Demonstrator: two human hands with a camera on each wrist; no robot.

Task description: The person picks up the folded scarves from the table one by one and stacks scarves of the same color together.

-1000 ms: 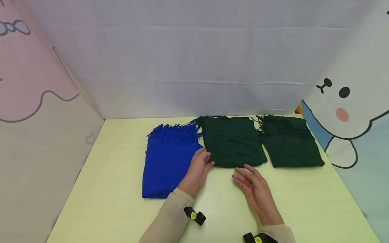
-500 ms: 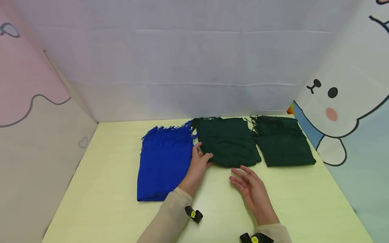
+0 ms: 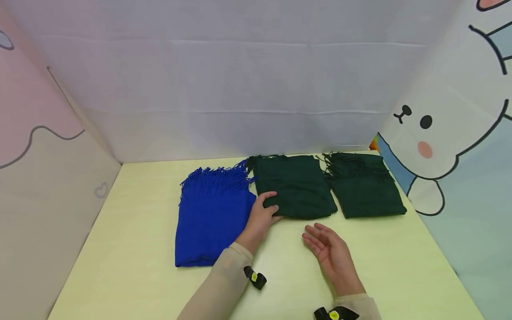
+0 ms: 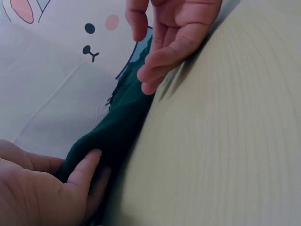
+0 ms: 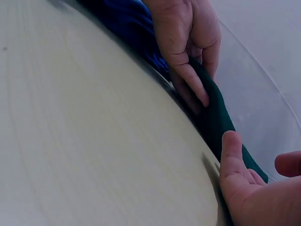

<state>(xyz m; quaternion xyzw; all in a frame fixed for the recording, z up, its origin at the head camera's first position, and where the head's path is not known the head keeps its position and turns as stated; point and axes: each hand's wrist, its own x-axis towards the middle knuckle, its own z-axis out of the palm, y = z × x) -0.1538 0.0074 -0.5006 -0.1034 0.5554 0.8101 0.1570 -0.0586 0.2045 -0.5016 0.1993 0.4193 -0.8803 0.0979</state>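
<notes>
Three folded, fringed scarves lie side by side on the table in the head view: a blue scarf [image 3: 214, 222] at left, a dark green scarf [image 3: 296, 186] in the middle, and another dark green scarf [image 3: 370, 191] at right. My left hand [image 3: 260, 222] grips the near left corner of the middle scarf, its thumb and fingers around the folded edge [image 4: 106, 134]. Just in front of that scarf's near edge, my right hand [image 3: 330, 253] hovers with relaxed fingers, holding nothing. In the right wrist view, the left hand [image 5: 186, 42] pinches the green cloth [image 5: 214, 113].
The pale table [image 3: 120, 266] ends at a white cloth wall [image 3: 240, 89] behind the scarves. Printed panels flank it, with a bear-like face [image 3: 436, 111] on the right one. Fringes of the blue and middle scarves touch. Both wrists wear small black cameras [image 3: 256, 278].
My left hand has moved from beside the middle scarf's corner to a grip on it. The whole scene has shifted left in view. My right hand stays nearly in place.
</notes>
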